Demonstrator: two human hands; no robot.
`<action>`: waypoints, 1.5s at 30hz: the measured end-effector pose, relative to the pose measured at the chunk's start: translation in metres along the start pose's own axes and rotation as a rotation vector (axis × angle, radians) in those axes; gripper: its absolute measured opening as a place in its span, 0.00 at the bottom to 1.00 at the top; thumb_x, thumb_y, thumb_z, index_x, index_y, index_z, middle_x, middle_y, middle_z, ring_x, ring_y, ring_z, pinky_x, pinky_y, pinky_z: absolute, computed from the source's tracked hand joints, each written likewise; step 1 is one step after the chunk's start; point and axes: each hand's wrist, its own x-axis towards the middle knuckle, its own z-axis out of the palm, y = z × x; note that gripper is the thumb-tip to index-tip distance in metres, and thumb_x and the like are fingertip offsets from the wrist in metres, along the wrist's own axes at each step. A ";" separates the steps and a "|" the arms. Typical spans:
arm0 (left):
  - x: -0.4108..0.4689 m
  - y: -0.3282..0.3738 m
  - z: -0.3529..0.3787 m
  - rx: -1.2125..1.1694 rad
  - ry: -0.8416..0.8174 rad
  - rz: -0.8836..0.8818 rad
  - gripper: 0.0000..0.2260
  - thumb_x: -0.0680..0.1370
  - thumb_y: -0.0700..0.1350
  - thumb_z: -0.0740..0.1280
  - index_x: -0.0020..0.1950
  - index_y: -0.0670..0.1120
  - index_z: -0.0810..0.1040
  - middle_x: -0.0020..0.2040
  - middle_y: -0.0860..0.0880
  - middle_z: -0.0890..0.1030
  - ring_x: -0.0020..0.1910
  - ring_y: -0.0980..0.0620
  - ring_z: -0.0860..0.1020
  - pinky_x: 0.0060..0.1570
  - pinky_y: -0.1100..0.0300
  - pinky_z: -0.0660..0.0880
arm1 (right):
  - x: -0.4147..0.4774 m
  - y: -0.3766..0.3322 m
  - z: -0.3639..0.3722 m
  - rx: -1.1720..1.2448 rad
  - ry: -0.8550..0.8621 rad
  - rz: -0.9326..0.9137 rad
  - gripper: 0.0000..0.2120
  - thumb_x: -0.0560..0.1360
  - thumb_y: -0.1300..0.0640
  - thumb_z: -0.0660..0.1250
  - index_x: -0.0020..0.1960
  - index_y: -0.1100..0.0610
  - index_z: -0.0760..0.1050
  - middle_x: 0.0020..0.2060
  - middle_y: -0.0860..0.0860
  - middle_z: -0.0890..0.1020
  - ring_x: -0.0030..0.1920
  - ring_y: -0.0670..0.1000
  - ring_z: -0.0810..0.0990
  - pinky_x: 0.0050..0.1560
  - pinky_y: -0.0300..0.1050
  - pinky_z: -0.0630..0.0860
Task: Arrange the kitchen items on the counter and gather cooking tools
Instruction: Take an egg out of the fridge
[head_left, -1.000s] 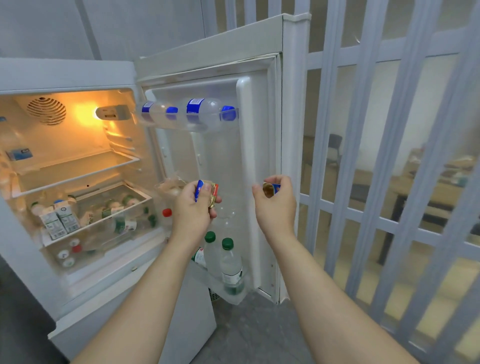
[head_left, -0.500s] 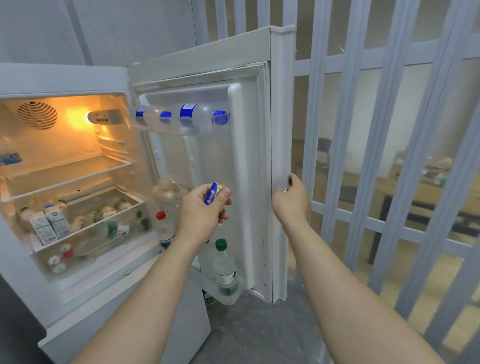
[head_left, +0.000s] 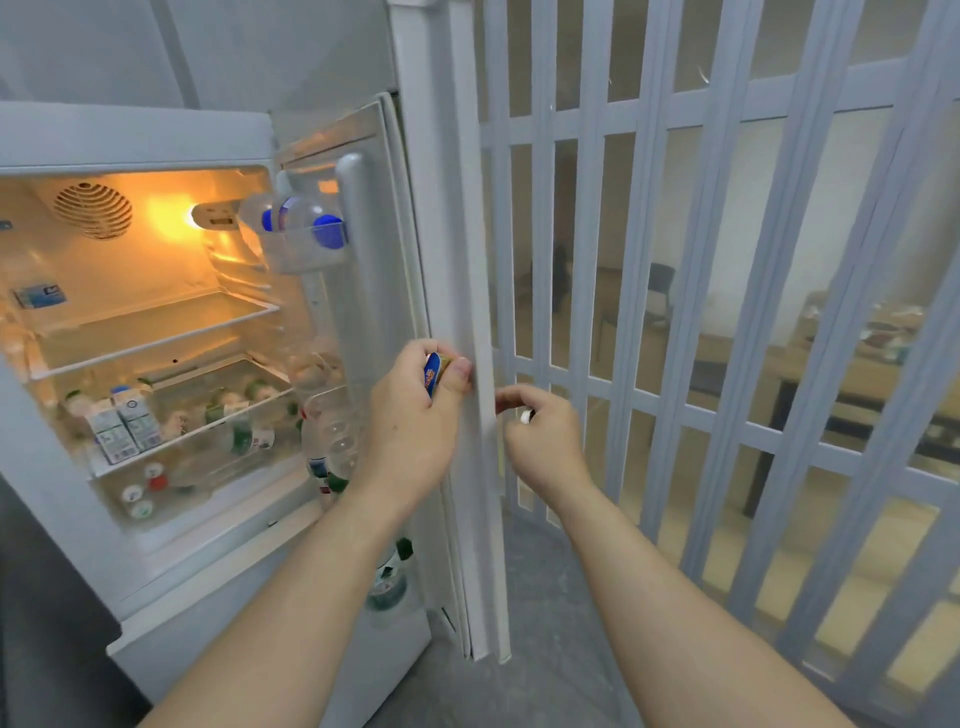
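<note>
Forearms reach forward from the bottom of the view toward the free edge of the fridge door (head_left: 467, 260), which stands nearly edge-on to the viewer. The left hand (head_left: 410, 415) is curled round a small blue and gold packet (head_left: 434, 371). It holds the packet against the palm with the thumb tip resting on the door's inner edge, probably so the same hand can carry the packet and steady the door. The right hand (head_left: 545, 431) sits on the door's outer side with its fingers curled in, pinching a small item (head_left: 527, 415) of which only a pale tip shows. What that item is cannot be determined. This placement suggests a push to close the door with both items retained. Risk: a pinched thumb at the seal. Behind the left wrist, green-capped bottles (head_left: 387, 582) stand in the lower door bin and blue-capped bottles (head_left: 311, 228) lie in the upper one. Inside the lit cabinet, small cartons (head_left: 122, 426) and further bottles occupy the lower shelf. Beyond the door is a slatted folding partition (head_left: 727, 312), with a wooden table (head_left: 857, 374) behind it. No counter surface is in view.
</note>
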 end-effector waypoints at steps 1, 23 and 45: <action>-0.005 0.001 -0.007 0.073 0.061 0.024 0.04 0.81 0.52 0.64 0.47 0.55 0.74 0.42 0.53 0.83 0.44 0.52 0.82 0.49 0.47 0.79 | -0.002 -0.003 0.009 0.000 -0.069 -0.017 0.26 0.68 0.74 0.58 0.49 0.48 0.84 0.44 0.38 0.85 0.49 0.32 0.79 0.51 0.26 0.71; -0.004 -0.074 -0.232 0.439 0.888 -0.149 0.03 0.83 0.48 0.62 0.52 0.49 0.72 0.38 0.57 0.73 0.34 0.64 0.72 0.36 0.72 0.66 | 0.019 -0.071 0.245 -0.113 -0.866 -0.272 0.37 0.69 0.66 0.55 0.74 0.41 0.68 0.29 0.45 0.75 0.44 0.53 0.84 0.46 0.48 0.82; 0.097 -0.246 -0.403 0.375 0.956 -0.249 0.06 0.82 0.51 0.62 0.54 0.50 0.73 0.46 0.48 0.79 0.42 0.53 0.75 0.42 0.61 0.72 | 0.037 -0.099 0.451 -0.508 -0.838 -0.434 0.42 0.74 0.65 0.57 0.81 0.47 0.42 0.65 0.50 0.76 0.41 0.55 0.74 0.37 0.45 0.66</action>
